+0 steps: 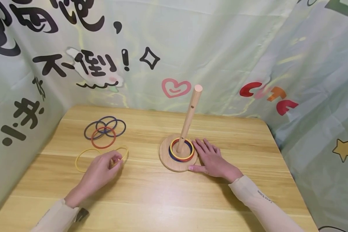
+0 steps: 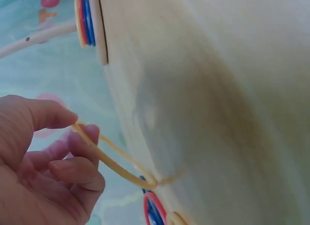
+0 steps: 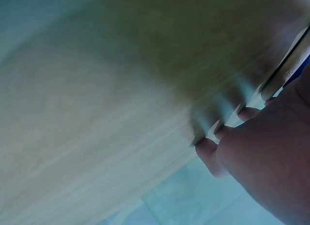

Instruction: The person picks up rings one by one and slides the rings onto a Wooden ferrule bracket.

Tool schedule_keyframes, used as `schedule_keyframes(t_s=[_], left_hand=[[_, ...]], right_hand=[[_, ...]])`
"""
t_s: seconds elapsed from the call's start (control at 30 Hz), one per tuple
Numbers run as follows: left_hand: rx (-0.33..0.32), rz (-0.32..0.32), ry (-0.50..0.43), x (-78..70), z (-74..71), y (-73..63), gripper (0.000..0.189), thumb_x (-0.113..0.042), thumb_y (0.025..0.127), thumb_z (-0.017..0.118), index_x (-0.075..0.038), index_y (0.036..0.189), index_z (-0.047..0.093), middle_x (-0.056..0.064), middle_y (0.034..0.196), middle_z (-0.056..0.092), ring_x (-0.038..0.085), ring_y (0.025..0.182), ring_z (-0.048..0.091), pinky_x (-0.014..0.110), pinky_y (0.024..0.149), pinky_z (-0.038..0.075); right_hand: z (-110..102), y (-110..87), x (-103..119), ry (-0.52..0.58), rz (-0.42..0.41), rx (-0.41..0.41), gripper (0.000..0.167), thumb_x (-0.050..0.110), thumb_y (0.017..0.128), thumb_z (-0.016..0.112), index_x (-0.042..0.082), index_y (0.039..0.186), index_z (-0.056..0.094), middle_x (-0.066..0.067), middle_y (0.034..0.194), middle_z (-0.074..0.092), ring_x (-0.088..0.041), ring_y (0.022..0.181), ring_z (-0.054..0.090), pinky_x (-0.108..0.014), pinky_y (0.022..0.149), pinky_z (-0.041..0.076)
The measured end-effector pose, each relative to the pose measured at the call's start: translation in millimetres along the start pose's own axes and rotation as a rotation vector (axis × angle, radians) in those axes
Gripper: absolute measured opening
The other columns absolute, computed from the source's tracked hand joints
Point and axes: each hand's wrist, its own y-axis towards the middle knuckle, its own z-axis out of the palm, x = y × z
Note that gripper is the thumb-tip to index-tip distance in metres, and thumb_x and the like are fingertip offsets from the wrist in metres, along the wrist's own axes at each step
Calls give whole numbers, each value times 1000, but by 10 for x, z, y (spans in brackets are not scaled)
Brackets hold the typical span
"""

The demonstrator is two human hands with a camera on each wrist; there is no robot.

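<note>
Between thumb and fingers my left hand [image 1: 104,166] pinches a yellow ring [image 2: 116,168], its far side tilted down toward the tabletop in the left wrist view. Another yellow ring [image 1: 79,157] lies beside that hand, partly hidden by it. My right hand [image 1: 211,161] rests with extended fingers along the right edge of a round wooden base [image 1: 166,158]. From this base rises a wooden peg [image 1: 188,119], leaning right in the head view. Around the peg's foot lie stacked rings, a yellow ring [image 1: 182,160] on top, with red and blue ones under it.
Behind the left hand, several blue rings [image 1: 124,124] overlap on the table, with a red ring [image 1: 114,141] across them. The wooden table [image 1: 150,199] meets a printed cloth backdrop [image 1: 214,48] at its back and sides.
</note>
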Motion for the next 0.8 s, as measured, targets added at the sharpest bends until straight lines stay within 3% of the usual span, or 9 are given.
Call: schedule_keyframes(t_s=[0.13,0.33,0.6,0.7,0.8], left_hand=[[-67,73,-59,-56,-26,43,14,3,96,79,-8,104,75,-7,82,63,3,59,48,25,49,42],[-146,201,-130,-110,-59,112,20,10,93,80,-5,105,76,-10,83,63,2,62,53,22,51,48],[-91,333,-245,-272,-72,254,24,12,93,79,-5,109,77,-2,86,73,3,68,61,20,55,55],[-55,333,-326,-388,-84,312,24,13,95,76,-5,112,77,1,85,73,5,63,64,21,54,56],[-2,292,-443,-520,-115,367,25,12,98,73,-5,117,75,1,86,70,10,57,65,23,45,52]], right_hand=[[13,5,-16,-7,1,-1,112,72,98,67,5,174,19,-23,178,17,-52,162,7,-82,117,17],[8,17,-26,-15,9,13,112,69,98,69,5,174,18,-22,179,16,-51,163,6,-81,118,17],[7,5,-20,-5,-4,1,111,69,99,68,5,174,19,-23,178,17,-52,162,7,-82,116,19],[5,2,-18,-5,-6,1,110,70,99,68,5,174,19,-22,178,17,-52,162,7,-82,116,20],[-1,-1,-13,-17,3,12,111,69,99,69,6,174,18,-21,179,16,-50,163,6,-80,117,20]])
